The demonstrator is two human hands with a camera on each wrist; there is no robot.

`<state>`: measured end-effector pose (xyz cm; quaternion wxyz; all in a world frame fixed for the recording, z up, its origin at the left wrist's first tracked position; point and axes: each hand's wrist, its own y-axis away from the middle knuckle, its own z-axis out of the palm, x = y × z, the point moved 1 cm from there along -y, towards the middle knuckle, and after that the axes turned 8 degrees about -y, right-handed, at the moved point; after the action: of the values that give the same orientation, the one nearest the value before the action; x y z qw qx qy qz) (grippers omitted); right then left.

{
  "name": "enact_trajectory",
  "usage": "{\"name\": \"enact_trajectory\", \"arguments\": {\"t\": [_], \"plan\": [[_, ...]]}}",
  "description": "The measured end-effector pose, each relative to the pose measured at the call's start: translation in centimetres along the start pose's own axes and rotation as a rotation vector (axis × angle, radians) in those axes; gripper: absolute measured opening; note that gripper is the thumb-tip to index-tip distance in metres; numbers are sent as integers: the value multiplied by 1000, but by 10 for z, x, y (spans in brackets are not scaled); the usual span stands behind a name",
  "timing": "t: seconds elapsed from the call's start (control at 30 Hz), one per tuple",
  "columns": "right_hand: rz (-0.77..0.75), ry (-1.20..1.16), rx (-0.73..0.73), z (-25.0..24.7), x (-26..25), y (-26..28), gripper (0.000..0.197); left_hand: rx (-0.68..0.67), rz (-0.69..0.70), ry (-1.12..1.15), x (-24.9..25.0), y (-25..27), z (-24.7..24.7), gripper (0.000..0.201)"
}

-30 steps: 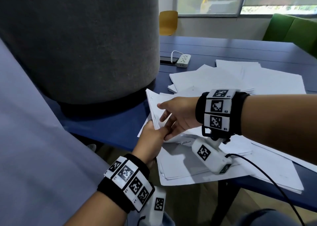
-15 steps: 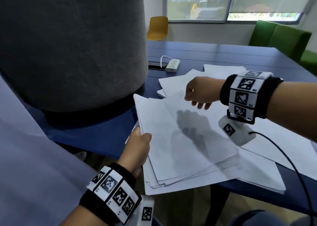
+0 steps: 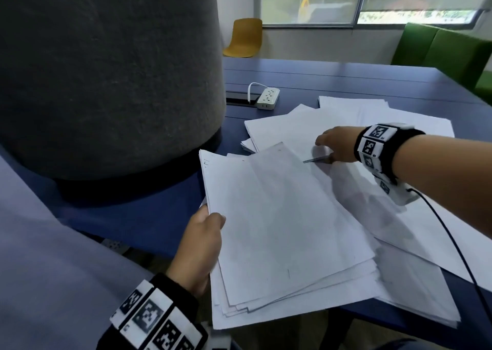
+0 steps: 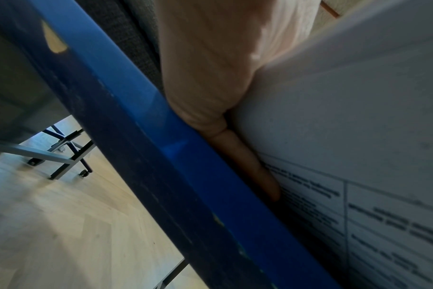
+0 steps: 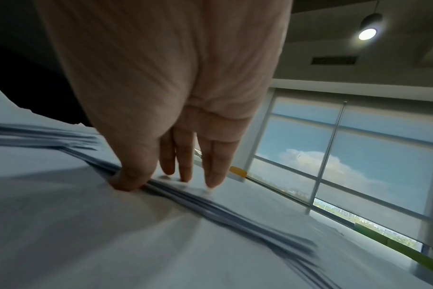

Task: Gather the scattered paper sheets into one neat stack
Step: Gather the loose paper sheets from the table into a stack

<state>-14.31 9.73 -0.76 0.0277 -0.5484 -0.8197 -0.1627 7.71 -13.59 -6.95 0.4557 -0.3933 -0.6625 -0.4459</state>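
While the loose white paper sheets (image 3: 354,126) lie fanned across the blue table (image 3: 346,81), best taken as thin, limp and slippery: grip at an edge, fingers under, thumb on top. Left hand (image 3: 199,248) clamped on the near-left edge of the gathered white paper stack (image 3: 279,230), thumb above, fingers beneath. Right hand (image 3: 336,147) pinching the edge of a few sheets farther back, thumb under, fingers on top. One held stack; scattered sheets too overlapped to count.
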Motion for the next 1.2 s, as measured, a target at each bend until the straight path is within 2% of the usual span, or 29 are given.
{"name": "enact_trajectory", "arguments": {"t": [0.1, 0.2, 0.33, 0.4, 0.6, 0.8, 0.97, 1.2], "plan": [[-9, 56, -47, -2, 0, -4, 40, -11, -6, 6, -1, 0, 0, 28], [-79, 177, -60, -1, -4, -8, 33, -12, -11, 6, -1, -1, -1, 27], [-137, 322, -41, 5, -6, -11, 30, -10, -9, 40, -1, -1, -1, 25], [-126, 320, -18, 5, -5, -11, 30, -4, -7, 53, 0, -1, 0, 25], [-32, 221, 163, -19, 7, -6, 26, 9, -11, 57, 1, -1, 1, 27], [53, 102, 332, -65, 14, 10, 28, 6, -13, 60, -1, -3, 0, 27], [75, 67, 261, -94, -4, 35, 25, 1, -4, 61, 0, -3, 0, 27], [-83, -19, 120, -94, -78, 80, 43, 11, -14, 97, 1, -3, 1, 29]]}}
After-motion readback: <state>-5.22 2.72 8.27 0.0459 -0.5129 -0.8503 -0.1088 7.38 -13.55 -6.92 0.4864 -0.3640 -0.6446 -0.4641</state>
